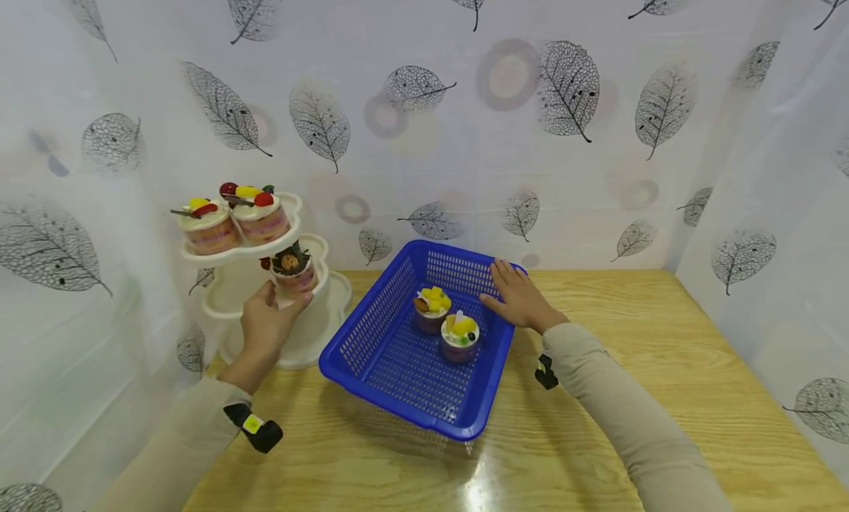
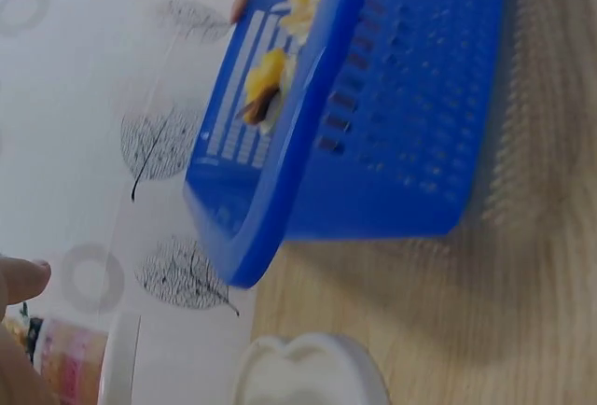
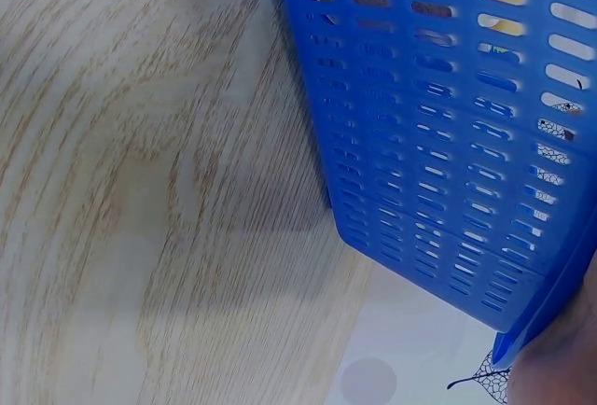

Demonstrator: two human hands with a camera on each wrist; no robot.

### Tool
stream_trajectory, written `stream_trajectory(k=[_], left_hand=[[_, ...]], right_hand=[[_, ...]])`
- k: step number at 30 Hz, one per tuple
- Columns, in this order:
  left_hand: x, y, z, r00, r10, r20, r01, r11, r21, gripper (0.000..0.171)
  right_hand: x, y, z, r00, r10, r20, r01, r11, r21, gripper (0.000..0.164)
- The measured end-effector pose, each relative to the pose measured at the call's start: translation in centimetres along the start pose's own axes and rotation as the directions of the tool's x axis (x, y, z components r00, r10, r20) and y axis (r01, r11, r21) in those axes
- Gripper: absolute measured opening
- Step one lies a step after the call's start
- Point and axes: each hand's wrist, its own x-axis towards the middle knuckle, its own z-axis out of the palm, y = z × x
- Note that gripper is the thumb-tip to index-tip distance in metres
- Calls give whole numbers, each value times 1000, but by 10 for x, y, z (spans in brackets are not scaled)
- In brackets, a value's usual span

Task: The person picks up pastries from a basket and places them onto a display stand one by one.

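Note:
My left hand (image 1: 264, 329) grips a small dessert cup (image 1: 304, 278) with dark chocolate topping and a cookie, thumb and fingers on either side. The cup is at the middle tier of a white tiered stand (image 1: 316, 335); its base is partly hidden by the hand. In the left wrist view, the layered side of this cup (image 2: 70, 368) shows beside the fingers. My right hand (image 1: 520, 300) rests with extended fingers on the right rim of a blue plastic basket (image 1: 371, 383). Inside stand two fruit-topped dessert cups, one (image 1: 431, 320) behind the other (image 1: 459, 348).
The top tier carries two more dessert cups, one (image 1: 212, 236) left of the other (image 1: 265, 221). The stand is left of the basket on a wooden table (image 1: 617, 350). A leaf-patterned white curtain (image 1: 424, 166) closes off the back and sides.

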Motion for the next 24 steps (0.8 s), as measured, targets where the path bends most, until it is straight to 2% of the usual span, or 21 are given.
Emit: stream_trajectory(k=[2,5,8,10,14,17,21,24], left_hand=[[-10,3,-1,999,3,49,-4,1000,15,81],[-21,7,2,992,51,115,-56,998,40,84],[-30,12,8,975,93,203,-96,995,8,85],[-36,15,15,956,118,267,-122,993,-2,84],[-46,17,39,910,162,383,-170,985,-13,85],[-52,18,61,880,185,437,-209,978,8,87],[-59,21,89,852,184,489,-236,971,46,89],[-62,26,108,838,159,522,-217,975,51,91]], right_hand=[[0,0,0,1000,-1,4,1,1000,2,75],[0,-1,0,1000,0,8,0,1000,6,75],[0,0,0,1000,-1,5,1,1000,3,75],[0,0,0,1000,-2,7,2,1000,2,75],[0,0,-1,1000,-4,9,4,1000,3,74],[-1,-1,-1,1000,-4,10,4,1000,10,74],[0,-1,-1,1000,-2,18,2,1000,8,74],[1,0,-1,1000,1,16,0,1000,-6,72]])
